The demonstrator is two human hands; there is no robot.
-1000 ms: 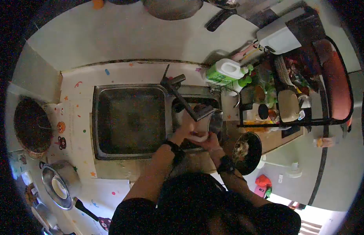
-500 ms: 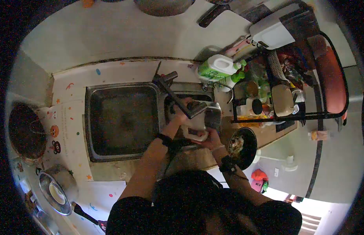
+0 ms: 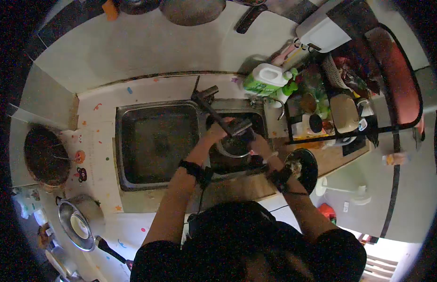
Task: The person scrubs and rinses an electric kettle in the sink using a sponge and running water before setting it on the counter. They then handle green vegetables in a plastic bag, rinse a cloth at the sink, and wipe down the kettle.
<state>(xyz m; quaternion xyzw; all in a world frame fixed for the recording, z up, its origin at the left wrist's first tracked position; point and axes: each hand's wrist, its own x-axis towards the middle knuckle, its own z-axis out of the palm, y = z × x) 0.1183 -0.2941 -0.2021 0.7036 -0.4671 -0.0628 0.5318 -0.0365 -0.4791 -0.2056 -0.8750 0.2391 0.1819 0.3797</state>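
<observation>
Both hands are over the smaller right basin of the steel sink (image 3: pixel 214 174). My left hand (image 3: pixel 219 134) is at the left side of a round metal bowl (image 3: pixel 233 149), partly behind the black faucet (image 3: pixel 214 113). On the bowl's right side, my right hand (image 3: pixel 262 146) has its fingers curled at the rim. The faucet head hides part of the bowl and some fingertips. Something dark lies in or above the bowl, too dim to make out.
Left of the hands is the large basin (image 3: pixel 157 145). A white-and-green jug (image 3: pixel 265 80) and a black rack (image 3: pixel 341 136) stand behind right. A black pan (image 3: pixel 305 171) is near my right forearm. A pot (image 3: pixel 82 221) sits at the lower left.
The pale, translucent container between my hands no longer shows; a round metal bowl is there now. My right hand has moved up and slightly right. The view has shifted a little.
</observation>
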